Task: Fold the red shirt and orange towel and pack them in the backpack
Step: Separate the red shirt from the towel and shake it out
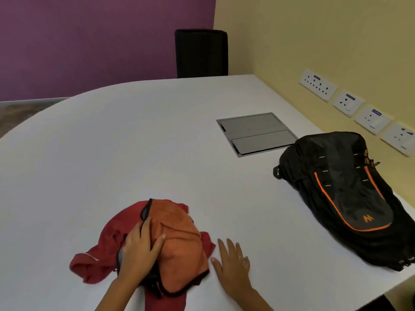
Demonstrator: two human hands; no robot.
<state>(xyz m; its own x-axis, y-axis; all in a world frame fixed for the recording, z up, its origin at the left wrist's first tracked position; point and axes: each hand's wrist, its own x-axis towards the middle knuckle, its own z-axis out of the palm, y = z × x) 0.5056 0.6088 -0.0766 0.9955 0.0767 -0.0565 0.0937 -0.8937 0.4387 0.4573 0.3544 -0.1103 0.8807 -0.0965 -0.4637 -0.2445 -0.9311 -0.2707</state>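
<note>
The white table (pixel 134 135) takes up nearly all I can see, its curved far edge running toward the purple wall and its right edge along the yellow wall with the sockets (pixel 357 108). A black chair (pixel 201 53) stands behind the far edge, and a grey cable hatch (pixel 256 133) is set flush into the top, right of centre.

The backpack (pixel 343 194), black with orange piping, lies flat near the right edge, well apart from the clothes; I cannot tell whether its zip is open.

Close to the near edge, in front of me, the red shirt (pixel 107 241) is a crumpled heap, and the orange towel (pixel 182 239) is bunched on top of it, covering most of it. Something dark shows at the near side of the heap, and I cannot make out what it is.

My left hand (pixel 140 250) rests on the pile where towel meets shirt, fingers spread and lightly bent, thumb pressing into the towel; it is not gripping. My right hand (pixel 233 261) lies flat on the table just beside the towel's right side, fingers straight, holding nothing.

Nothing is folded yet. The two pieces are tangled, so if I lift the towel without pinning the shirt, I expect the shirt to drag along or slide off the near edge, since a tail of it already reaches there. Folding on top of the heap would probably give lumpy folds that would be awkward to slide into the backpack.
</note>
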